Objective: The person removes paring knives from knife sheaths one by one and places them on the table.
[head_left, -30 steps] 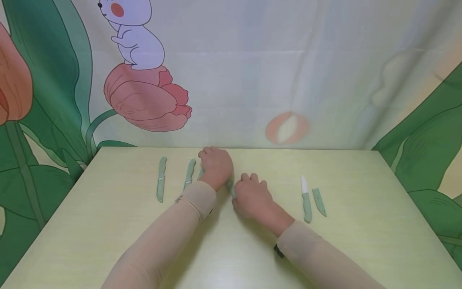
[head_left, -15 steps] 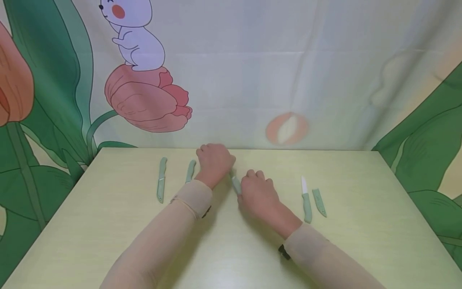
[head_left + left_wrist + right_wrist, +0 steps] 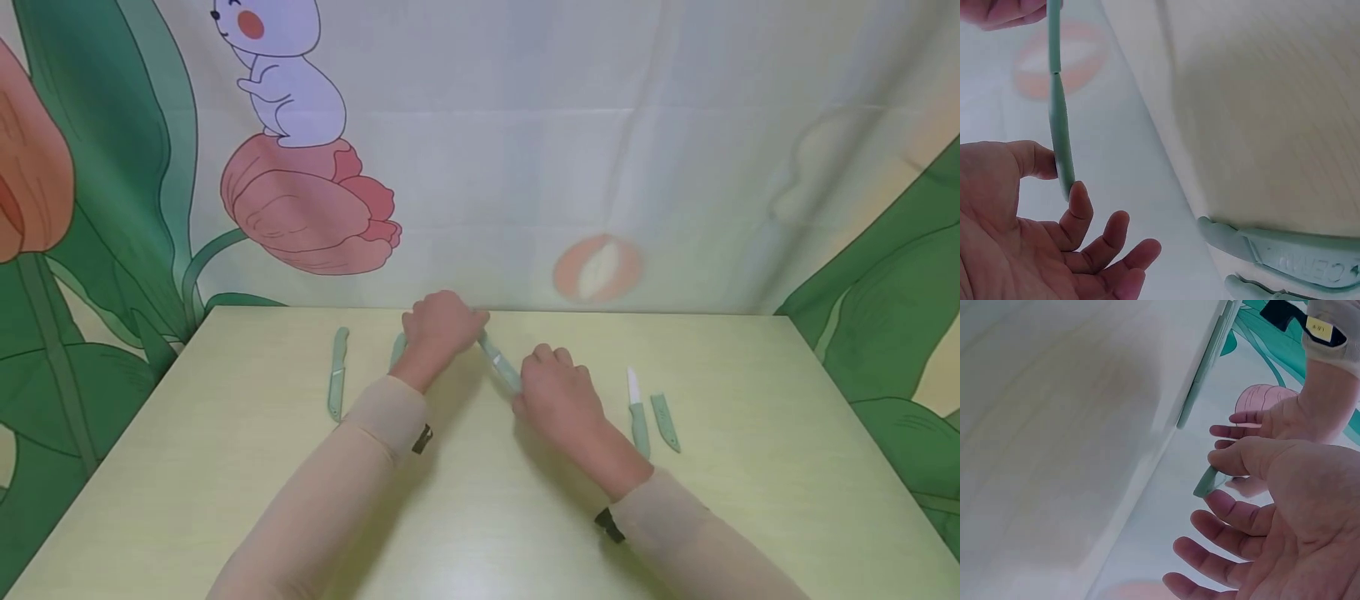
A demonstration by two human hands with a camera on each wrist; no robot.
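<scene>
In the head view I see a pale green knife [image 3: 502, 362] held between two hands, seemingly raised off the table [image 3: 465, 517] towards its far edge. Its long axis slants from the left hand [image 3: 442, 323], nearer that edge, to the right hand [image 3: 558, 385], nearer the right edge; each hand has one end, handle [image 3: 490, 346] to the left, sheath [image 3: 510, 374] to the right, roughly in line. In the left wrist view, the left thumb and forefinger pinch the handle's end, the other fingers loosely bent. Another knife [image 3: 1302, 257] by the table edge bears raised letters, reversed, perhaps "CERAM". In the right wrist view, the right thumb and forefinger pinch the sheath end. A black strap [image 3: 1280, 314] at the left wrist carries a yellow label [image 3: 1319, 329], too small to read.
</scene>
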